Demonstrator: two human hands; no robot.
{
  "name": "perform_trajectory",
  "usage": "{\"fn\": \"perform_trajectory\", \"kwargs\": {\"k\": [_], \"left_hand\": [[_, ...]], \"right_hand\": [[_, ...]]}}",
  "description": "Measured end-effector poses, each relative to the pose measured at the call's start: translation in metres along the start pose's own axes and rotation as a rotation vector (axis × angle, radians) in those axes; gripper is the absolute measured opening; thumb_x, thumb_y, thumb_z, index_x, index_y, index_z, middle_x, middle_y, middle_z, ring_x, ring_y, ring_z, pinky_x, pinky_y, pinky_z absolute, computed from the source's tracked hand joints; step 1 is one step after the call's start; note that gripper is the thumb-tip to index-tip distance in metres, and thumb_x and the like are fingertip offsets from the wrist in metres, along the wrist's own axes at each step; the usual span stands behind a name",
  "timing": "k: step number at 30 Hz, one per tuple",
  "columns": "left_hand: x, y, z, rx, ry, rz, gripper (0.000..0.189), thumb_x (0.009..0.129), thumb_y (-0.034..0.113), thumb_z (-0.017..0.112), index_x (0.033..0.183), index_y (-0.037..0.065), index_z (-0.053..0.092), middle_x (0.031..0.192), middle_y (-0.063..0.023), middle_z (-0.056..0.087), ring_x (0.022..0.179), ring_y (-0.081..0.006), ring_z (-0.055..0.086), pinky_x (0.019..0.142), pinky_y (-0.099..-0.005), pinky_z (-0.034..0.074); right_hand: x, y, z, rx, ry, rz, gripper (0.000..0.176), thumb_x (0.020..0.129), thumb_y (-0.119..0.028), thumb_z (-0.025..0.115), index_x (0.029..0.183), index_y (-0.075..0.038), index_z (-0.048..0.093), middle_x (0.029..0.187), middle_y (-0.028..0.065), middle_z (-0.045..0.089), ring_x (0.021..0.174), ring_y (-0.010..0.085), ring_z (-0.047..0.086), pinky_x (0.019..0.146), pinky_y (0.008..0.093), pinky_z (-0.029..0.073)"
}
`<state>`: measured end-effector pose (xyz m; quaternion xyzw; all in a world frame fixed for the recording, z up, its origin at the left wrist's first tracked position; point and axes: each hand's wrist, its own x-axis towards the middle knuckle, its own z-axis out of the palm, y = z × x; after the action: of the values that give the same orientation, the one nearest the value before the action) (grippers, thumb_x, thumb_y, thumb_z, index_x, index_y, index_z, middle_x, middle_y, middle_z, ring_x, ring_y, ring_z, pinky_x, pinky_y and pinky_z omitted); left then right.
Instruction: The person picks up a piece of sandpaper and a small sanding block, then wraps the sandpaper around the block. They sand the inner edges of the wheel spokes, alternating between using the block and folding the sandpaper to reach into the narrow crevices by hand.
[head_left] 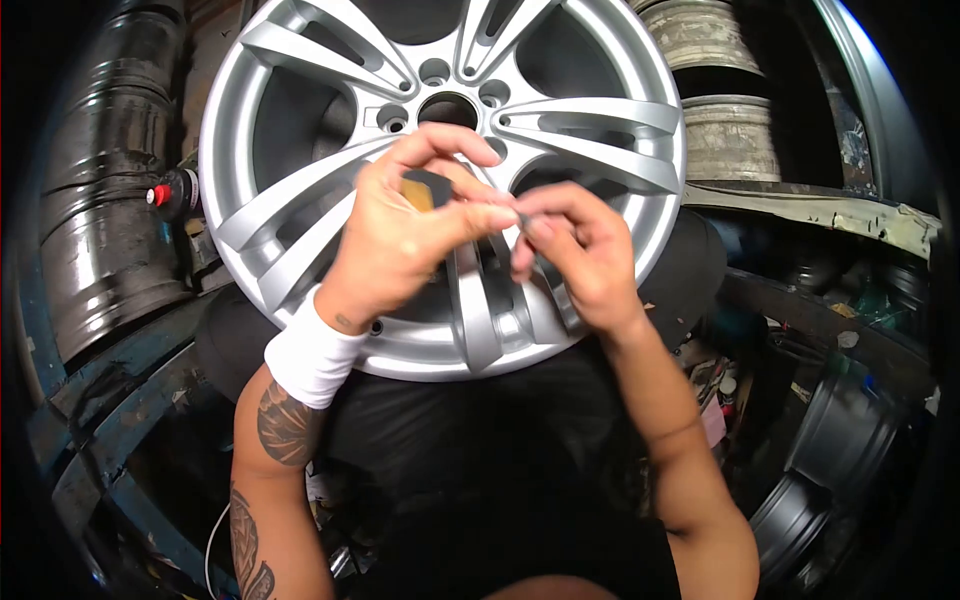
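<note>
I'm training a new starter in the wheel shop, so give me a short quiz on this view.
1. True or false: the silver alloy wheel has a tyre fitted.
2. Which hand pinches the small brown-and-dark piece? A) left hand B) right hand C) neither
3. Fill in: the wristband on the left wrist is ____.
Key: 1 false; 2 A; 3 white.
</note>
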<state>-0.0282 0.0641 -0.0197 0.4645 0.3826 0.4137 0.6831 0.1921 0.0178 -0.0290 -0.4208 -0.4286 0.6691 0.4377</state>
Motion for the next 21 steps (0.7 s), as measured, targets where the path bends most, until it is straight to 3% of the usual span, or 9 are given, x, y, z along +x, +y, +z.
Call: {"fn": "perform_trajectory", "kwargs": {"k": [1, 3, 5, 7, 8, 9, 10, 13, 21], "left_hand": [[-0.003, -0.008, 0.007, -0.031, -0.051, 0.021, 0.045, 0.088, -0.002, 0.086, 0.127, 0.002, 0.065, 0.096, -0.0067, 0.079, 0.079, -0.0059, 0.067, 0.071, -0.0216, 0.050], [-0.008, -0.011, 0.015, -0.036, -0.193, 0.002, 0.059, 0.085, -0.004, 0.086, 0.138, 0.004, 0.061, 0.095, -0.0047, 0.078, 0.067, -0.0012, 0.056, 0.060, -0.0184, 0.043], [-0.012, 0.001, 0.018, 0.028, -0.315, -0.062, 0.083, 0.081, -0.006, 0.087, 0.156, 0.009, 0.054, 0.101, -0.0049, 0.075, 0.069, -0.0031, 0.052, 0.068, -0.0210, 0.047], [-0.010, -0.008, 0.010, 0.245, -0.303, 0.042, 0.084, 0.080, -0.004, 0.088, 0.156, 0.012, 0.055, 0.103, -0.0040, 0.074, 0.070, -0.0031, 0.054, 0.069, -0.0215, 0.048], [-0.008, -0.012, 0.006, 0.350, -0.296, 0.095, 0.085, 0.079, -0.003, 0.089, 0.156, 0.013, 0.056, 0.103, -0.0036, 0.074, 0.070, -0.0030, 0.055, 0.069, -0.0217, 0.049], [-0.005, -0.016, 0.002, 0.387, -0.298, 0.114, 0.076, 0.081, -0.001, 0.089, 0.150, 0.014, 0.063, 0.102, -0.0021, 0.073, 0.070, -0.0025, 0.056, 0.068, -0.0217, 0.049], [-0.004, -0.004, 0.001, 0.384, -0.309, 0.003, 0.059, 0.085, 0.001, 0.086, 0.141, 0.010, 0.069, 0.096, -0.0013, 0.072, 0.069, -0.0035, 0.058, 0.067, -0.0218, 0.050], [-0.002, -0.009, 0.002, 0.383, -0.260, 0.046, 0.039, 0.094, 0.002, 0.080, 0.132, 0.006, 0.073, 0.082, 0.0002, 0.067, 0.068, -0.0045, 0.059, 0.067, -0.0232, 0.050], [-0.001, -0.014, -0.005, 0.511, -0.235, 0.048, 0.032, 0.097, 0.007, 0.080, 0.128, 0.005, 0.072, 0.073, 0.0006, 0.061, 0.066, -0.0076, 0.055, 0.066, -0.0278, 0.048]], "right_hand": [[-0.017, 0.004, 0.001, -0.041, 0.059, -0.029, 0.020, 0.109, -0.006, 0.064, 0.125, 0.004, 0.068, 0.091, 0.0103, 0.074, 0.080, 0.0123, 0.070, 0.073, 0.0277, 0.058], [-0.051, 0.009, 0.005, -0.115, 0.181, -0.050, 0.019, 0.109, -0.006, 0.064, 0.123, 0.005, 0.070, 0.090, 0.0105, 0.074, 0.078, 0.0130, 0.070, 0.072, 0.0273, 0.058], [-0.082, 0.004, 0.009, -0.251, 0.261, -0.016, 0.016, 0.107, -0.005, 0.067, 0.118, 0.006, 0.073, 0.087, 0.0103, 0.075, 0.077, 0.0133, 0.070, 0.071, 0.0271, 0.056], [-0.096, -0.011, 0.011, -0.526, 0.240, 0.072, 0.013, 0.103, -0.004, 0.071, 0.109, 0.005, 0.077, 0.082, 0.0102, 0.076, 0.076, 0.0127, 0.071, 0.069, 0.0271, 0.054], [-0.100, -0.015, 0.013, -0.714, 0.206, 0.109, 0.011, 0.099, -0.005, 0.074, 0.107, 0.000, 0.079, 0.083, 0.0109, 0.077, 0.072, 0.0184, 0.073, 0.070, 0.0304, 0.055], [-0.101, -0.018, 0.013, -0.923, 0.138, 0.022, 0.011, 0.097, -0.006, 0.076, 0.108, -0.003, 0.079, 0.083, 0.0103, 0.077, 0.072, 0.0223, 0.073, 0.071, 0.0327, 0.056], [-0.100, -0.021, 0.013, -1.128, 0.064, -0.068, 0.013, 0.095, -0.007, 0.078, 0.108, -0.005, 0.079, 0.083, 0.0097, 0.077, 0.071, 0.0263, 0.073, 0.072, 0.0349, 0.056], [-0.100, -0.030, 0.021, -1.364, -0.072, -0.013, 0.016, 0.094, -0.008, 0.077, 0.110, -0.009, 0.078, 0.081, 0.0065, 0.075, 0.073, 0.0286, 0.072, 0.074, 0.0379, 0.055], [-0.093, -0.027, 0.037, -1.457, -0.202, -0.008, 0.021, 0.091, -0.007, 0.076, 0.112, -0.008, 0.078, 0.075, 0.0052, 0.069, 0.068, 0.0270, 0.069, 0.066, 0.0387, 0.051]]}}
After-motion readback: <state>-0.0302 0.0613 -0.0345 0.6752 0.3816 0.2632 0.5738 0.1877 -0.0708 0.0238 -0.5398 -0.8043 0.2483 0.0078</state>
